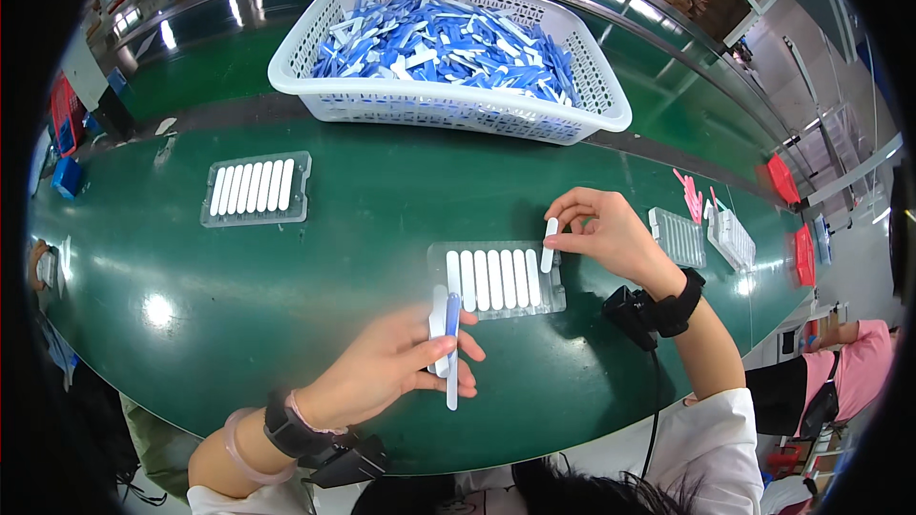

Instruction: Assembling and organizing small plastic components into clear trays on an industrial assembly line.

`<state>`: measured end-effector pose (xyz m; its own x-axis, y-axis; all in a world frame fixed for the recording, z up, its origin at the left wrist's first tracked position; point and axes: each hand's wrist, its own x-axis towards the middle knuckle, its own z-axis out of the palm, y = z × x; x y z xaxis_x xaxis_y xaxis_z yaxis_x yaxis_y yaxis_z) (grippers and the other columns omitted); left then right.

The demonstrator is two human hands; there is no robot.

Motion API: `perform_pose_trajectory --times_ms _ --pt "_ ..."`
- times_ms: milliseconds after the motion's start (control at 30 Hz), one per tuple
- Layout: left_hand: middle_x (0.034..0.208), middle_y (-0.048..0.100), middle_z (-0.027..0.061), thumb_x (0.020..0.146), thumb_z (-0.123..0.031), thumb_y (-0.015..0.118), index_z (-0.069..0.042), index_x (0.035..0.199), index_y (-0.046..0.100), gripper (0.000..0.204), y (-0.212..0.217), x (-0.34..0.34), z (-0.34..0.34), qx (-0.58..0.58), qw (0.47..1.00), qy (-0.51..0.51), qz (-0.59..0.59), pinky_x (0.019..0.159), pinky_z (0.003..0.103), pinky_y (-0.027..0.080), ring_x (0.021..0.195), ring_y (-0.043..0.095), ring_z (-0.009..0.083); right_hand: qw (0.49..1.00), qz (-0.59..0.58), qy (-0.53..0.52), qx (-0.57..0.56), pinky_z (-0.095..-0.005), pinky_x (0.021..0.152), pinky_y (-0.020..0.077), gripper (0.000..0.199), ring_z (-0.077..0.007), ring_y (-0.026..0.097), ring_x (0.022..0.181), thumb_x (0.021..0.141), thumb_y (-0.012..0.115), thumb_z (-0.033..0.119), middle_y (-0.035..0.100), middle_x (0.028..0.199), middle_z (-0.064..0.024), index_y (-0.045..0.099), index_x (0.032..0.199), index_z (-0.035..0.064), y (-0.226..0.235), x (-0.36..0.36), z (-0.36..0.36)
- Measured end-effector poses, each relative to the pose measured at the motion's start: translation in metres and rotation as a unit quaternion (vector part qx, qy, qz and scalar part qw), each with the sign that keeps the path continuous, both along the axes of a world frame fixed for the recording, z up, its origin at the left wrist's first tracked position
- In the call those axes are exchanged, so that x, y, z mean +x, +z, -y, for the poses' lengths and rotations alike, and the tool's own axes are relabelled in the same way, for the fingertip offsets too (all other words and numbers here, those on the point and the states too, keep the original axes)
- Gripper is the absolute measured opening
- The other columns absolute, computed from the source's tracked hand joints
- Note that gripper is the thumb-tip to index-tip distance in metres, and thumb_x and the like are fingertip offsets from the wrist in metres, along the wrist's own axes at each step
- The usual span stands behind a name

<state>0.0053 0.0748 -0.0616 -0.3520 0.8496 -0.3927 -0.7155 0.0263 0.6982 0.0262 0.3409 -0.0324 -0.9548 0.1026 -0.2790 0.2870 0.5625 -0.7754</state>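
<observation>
In my left hand, several flat round-ended sticks, white and blue, are gripped between thumb and fingers. My right hand pinches one white stick near its upper end. It stands roughly upright at the right end of a transparent plastic tray. A row of several white sticks lies side by side in that tray. The sticks in my left hand overlap the tray's lower left corner in view. Farther left sits a second transparent tray, also holding a row of white sticks.
A white perforated basket heaped with blue and white sticks stands at the back. To the right lie two more trays and pink strips. Red bins and a person in pink are beyond the green table.
</observation>
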Motion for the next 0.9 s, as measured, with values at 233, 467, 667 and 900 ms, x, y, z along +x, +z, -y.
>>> perform_pose_trajectory --times_ms 233,467,667,900 --pt "0.096 0.055 0.0156 0.090 -0.003 0.041 -0.007 0.131 0.022 0.046 0.006 -0.001 -0.001 0.028 0.999 -0.017 0.007 0.070 0.039 0.052 0.078 0.060 0.0259 0.987 -0.018 0.072 0.143 -0.0248 0.065 0.0409 0.045 -0.0122 0.045 0.075 0.064 0.076 0.018 0.048 0.093 -0.0034 0.056 0.103 0.0053 -0.001 0.017 0.005" --pt "0.092 0.054 0.0141 0.090 -0.002 0.040 -0.012 0.134 0.018 0.050 0.007 -0.003 -0.001 0.052 0.994 -0.096 0.013 0.065 0.034 0.053 0.077 0.060 0.0224 0.966 -0.100 0.189 0.146 -0.0296 0.079 0.0414 0.090 -0.0212 0.043 0.092 0.061 0.078 0.018 0.045 0.115 -0.0091 0.026 0.133 0.0060 -0.003 0.033 0.009" --pt "0.088 0.052 0.0084 0.092 -0.006 0.040 -0.010 0.134 0.021 0.046 0.000 0.003 0.003 0.080 0.984 -0.160 -0.010 0.049 0.021 0.036 0.065 0.050 0.0106 0.951 -0.174 0.169 0.190 -0.0380 0.088 0.0387 0.083 -0.0328 0.045 0.100 0.067 0.072 0.017 0.047 0.115 -0.0183 0.023 0.132 0.0015 -0.019 -0.019 0.032" --pt "0.088 0.053 0.0073 0.092 -0.009 0.041 -0.006 0.128 0.028 0.038 -0.003 0.002 0.002 0.065 0.982 -0.179 -0.018 0.050 0.020 0.036 0.065 0.047 0.0098 0.945 -0.164 0.202 0.196 -0.0381 0.091 0.0375 0.076 -0.0324 0.044 0.103 0.071 0.070 0.023 0.045 0.121 -0.0160 0.026 0.130 0.0028 -0.021 -0.070 0.061"
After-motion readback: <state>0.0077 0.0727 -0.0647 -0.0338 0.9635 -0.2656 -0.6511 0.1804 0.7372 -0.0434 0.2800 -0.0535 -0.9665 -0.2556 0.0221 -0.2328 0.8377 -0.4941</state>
